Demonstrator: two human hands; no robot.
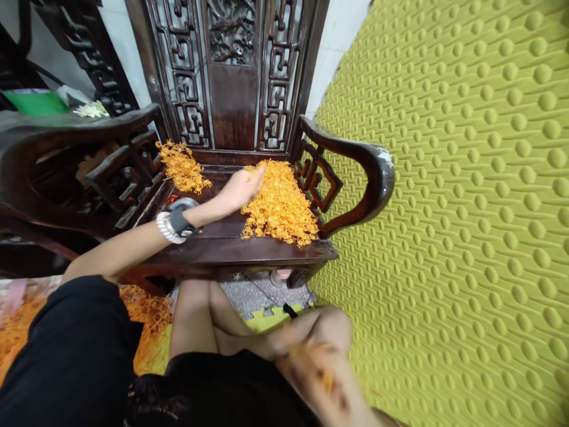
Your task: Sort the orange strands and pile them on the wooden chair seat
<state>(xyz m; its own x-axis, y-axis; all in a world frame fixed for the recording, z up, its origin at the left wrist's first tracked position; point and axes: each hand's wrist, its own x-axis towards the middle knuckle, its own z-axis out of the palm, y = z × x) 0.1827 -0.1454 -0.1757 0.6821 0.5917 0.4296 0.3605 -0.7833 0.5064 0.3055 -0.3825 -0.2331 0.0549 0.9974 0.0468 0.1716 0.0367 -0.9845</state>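
left grip at orange heap, hold unclear; right grip around orange pieces

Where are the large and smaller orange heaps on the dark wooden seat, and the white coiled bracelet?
Large heap of orange pieces (283,204): head view, middle surface.
Smaller heap of orange pieces (182,169): head view, middle surface.
White coiled bracelet (166,228): head view, left coils.

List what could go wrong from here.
1. The big pile lies close to the front edge of the seat; the left hand, right at it, might nudge pieces off.
2. The right hand is blurred but seems to have orange bits in it; some could drop onto the lap.
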